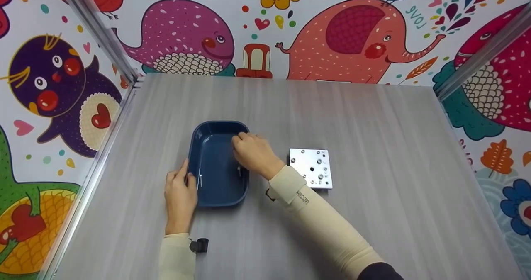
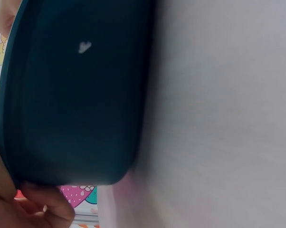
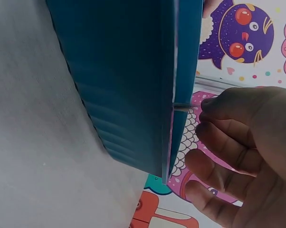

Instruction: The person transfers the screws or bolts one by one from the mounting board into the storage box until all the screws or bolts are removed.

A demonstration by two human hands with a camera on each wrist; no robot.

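Observation:
A dark blue tray sits on the table, with a thin silvery piece inside near its left wall and a small metal piece near its right wall. My left hand grips the tray's left rim, thumb over the edge. At the upper right rim, my right hand pinches a slim metal pin between thumb and index finger; whether it is a screw I cannot tell. To the right of that hand lies a square silver plate with several screws and holes, partly covered by the right sleeve.
The grey wood-grain table runs back to a printed cartoon wall. Metal frame posts stand at the table's corners. A dark wrist mount sticks out from the left sleeve.

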